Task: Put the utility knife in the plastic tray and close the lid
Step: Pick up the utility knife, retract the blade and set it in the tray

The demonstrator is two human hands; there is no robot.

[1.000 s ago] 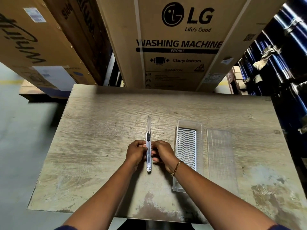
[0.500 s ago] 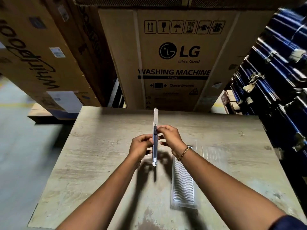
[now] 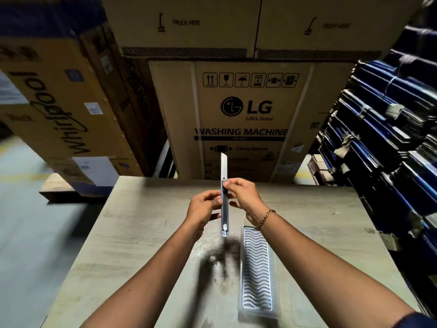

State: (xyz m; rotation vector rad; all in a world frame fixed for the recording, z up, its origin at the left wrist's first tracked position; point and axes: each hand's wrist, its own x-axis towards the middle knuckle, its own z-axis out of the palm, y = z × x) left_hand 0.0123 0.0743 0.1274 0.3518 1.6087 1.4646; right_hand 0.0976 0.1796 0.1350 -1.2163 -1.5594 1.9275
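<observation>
A warehouse corner: tall appliance cartons [image 3: 238, 119] rise behind a pale wooden worktop [image 3: 142, 233]. Both hands hold a utility knife [image 3: 224, 197] upright above it, blade extended toward 12 o'clock. The left hand [image 3: 203, 209] pinches the handle; the right hand [image 3: 246, 197] holds a narrow grip at the slider. The clear plastic tray [image 3: 256, 268] lies empty at 5 o'clock. Its lid cannot be made out. Nothing is stowed yet; placing and closing remain.

Both hands [image 3: 204, 207] pinch utility knife [image 3: 224, 197] upright above table [image 3: 142, 233], tray [image 3: 256, 268] beside.
</observation>
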